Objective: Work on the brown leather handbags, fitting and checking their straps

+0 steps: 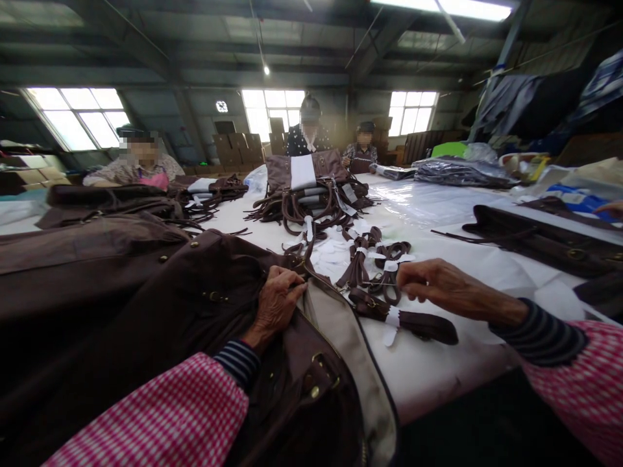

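A large dark brown bag (204, 311) lies in front of me, its zipper open and its beige lining (335, 318) showing. My left hand (278, 299) is closed on the bag's edge near the end of the zipper, fingers pinching the material. To the right, my right hand (438, 285) is raised over the table with thumb and fingers pinched together. A thin, pale thread-like strand (382, 283) runs leftward from those fingertips. Below it lies a rolled brown strap (423, 326) with a white paper band. Several bundled straps (360, 263) rest just beyond.
Brown bags with white bands are stacked (280, 175) at the table's middle. Another brown bag (549, 237) lies at right, near part of another person's hand (610, 209). Plastic-wrapped items (457, 172) sit farther back. Several people are across the white table (413, 383).
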The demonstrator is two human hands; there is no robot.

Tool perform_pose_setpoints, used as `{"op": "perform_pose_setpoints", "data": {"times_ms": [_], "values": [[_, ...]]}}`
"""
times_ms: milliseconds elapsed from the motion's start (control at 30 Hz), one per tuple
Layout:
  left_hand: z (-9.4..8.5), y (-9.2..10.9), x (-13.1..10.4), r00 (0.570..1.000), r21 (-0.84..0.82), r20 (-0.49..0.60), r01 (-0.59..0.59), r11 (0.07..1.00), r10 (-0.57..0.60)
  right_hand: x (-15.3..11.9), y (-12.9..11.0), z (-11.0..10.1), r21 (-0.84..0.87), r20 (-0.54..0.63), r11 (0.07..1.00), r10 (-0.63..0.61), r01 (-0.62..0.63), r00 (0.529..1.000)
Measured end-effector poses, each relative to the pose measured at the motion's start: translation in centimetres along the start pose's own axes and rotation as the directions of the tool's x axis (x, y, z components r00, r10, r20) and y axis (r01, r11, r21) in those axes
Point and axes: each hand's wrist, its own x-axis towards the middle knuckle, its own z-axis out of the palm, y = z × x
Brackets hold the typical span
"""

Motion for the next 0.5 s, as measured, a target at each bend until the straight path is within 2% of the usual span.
{"op": "perform_pose_setpoints", "data": {"times_ms": [100,267,367,500], "values": [[0.1,-0.1,0.0,1.000,-0.002,-0.006,-0.010,1.000,0.010,0.8,-0.8,1.8,0.037,0.010,0.999,-0.005,0.004,1.000],[0.1,0.0,-0.1,1.000,-0.015,-0.008,-0.011,1.000,0.011,0.9,-2.5,4.9,-0.311,0.026,0.950,-0.017,0.024,1.000],[0.1,0.0,-0.1,0.999,-0.021,-0.006,-0.044,0.999,0.044,0.8,-3.1,4.9,-0.412,0.024,0.910,-0.039,0.046,0.999],[0.2,0.0,-0.1,0.999,-0.023,-0.010,-0.053,0.998,0.053,1.9,-3.3,3.5,-0.330,0.010,0.942,-0.058,0.058,0.998]]}}
